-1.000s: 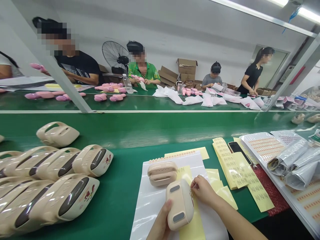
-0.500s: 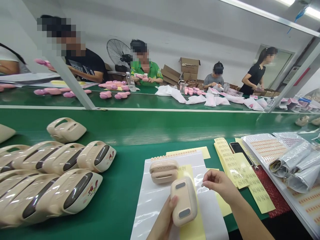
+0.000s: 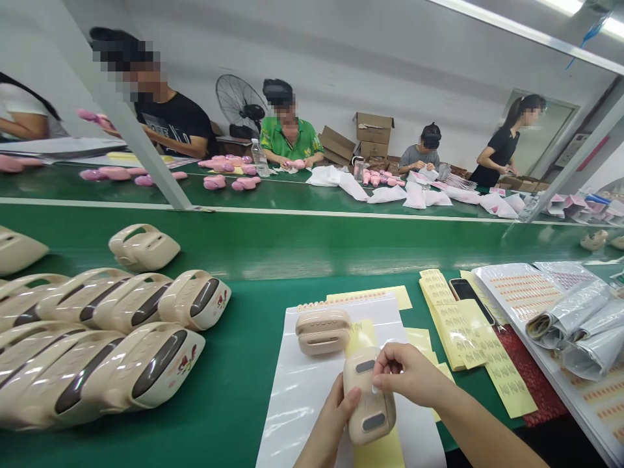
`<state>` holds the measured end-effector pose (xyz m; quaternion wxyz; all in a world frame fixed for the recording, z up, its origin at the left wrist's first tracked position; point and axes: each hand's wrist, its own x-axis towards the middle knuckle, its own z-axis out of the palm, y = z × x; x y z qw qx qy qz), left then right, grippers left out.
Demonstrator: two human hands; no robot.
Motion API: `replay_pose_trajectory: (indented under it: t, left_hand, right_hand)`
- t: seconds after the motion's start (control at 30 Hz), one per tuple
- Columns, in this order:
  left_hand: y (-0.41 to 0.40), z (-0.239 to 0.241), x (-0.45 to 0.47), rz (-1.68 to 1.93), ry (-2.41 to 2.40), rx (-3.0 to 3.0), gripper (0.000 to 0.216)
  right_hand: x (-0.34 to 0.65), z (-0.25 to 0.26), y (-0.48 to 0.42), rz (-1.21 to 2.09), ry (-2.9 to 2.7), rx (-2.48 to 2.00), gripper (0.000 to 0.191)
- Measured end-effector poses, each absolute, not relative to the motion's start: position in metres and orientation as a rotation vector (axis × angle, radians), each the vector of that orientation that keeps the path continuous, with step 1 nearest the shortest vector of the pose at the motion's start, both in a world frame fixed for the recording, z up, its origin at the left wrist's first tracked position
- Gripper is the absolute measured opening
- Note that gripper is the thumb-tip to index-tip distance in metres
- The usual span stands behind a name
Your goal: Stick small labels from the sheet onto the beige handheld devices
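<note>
Below the middle of the view, my left hand [image 3: 336, 406] is closed around a beige plastic housing [image 3: 363, 419], from its left side. Two grey oblong pads show on the housing's upturned face, with faint marks between them. My right hand [image 3: 402, 374] is over the housing's right edge. Its thumb and forefinger are pinched together at that face; whatever is between them is too small to make out. Just beyond lies a second beige housing [image 3: 322, 333] on a white sheet [image 3: 292, 390]. A yellow sticker sheet [image 3: 377, 455] runs beneath the held housing.
Rows of beige handled housings [image 3: 146, 370] with dark windows stand at left. Yellow sticker sheets [image 3: 502, 377], a phone [image 3: 470, 299] and rolled plastic sheets [image 3: 560, 318] lie at right. Across the green bench, several people sit or stand near pink items [image 3: 224, 164].
My right hand has moved left and down onto the housing's face. The held housing has shifted slightly right, my left hand with it. The view has shifted a little.
</note>
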<state>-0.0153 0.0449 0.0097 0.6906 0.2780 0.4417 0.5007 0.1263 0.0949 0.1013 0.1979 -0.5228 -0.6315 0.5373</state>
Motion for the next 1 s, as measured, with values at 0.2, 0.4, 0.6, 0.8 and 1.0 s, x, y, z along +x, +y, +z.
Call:
replay_pose_trajectory:
  t: [0.2, 0.4, 0.6, 0.8, 1.0]
  left_hand:
    - [0.046, 0.008, -0.014, 1.125, 0.971, 0.628, 0.063]
    - [0.047, 0.005, -0.013, 1.125, 0.991, 0.607, 0.063]
    - [0.045, 0.008, -0.013, 1.152, 1.004, 0.561, 0.059]
    - [0.035, 0.024, -0.015, 1.182, 0.861, 0.434, 0.056]
    - [0.033, 0.033, -0.016, 1.114, 0.621, 0.405, 0.066]
  right_hand:
    - [0.126, 0.098, 0.091, 1.440, -1.761, -1.494, 0.009]
    - [0.123, 0.096, 0.085, 1.266, -1.848, -1.503, 0.012]
    - [0.126, 0.090, 0.081, 1.151, -1.834, -1.372, 0.007]
    - [0.139, 0.055, 0.073, 1.260, -1.377, -1.358, 0.044]
    - [0.129, 0.019, 0.051, 1.343, -1.510, -1.160, 0.083]
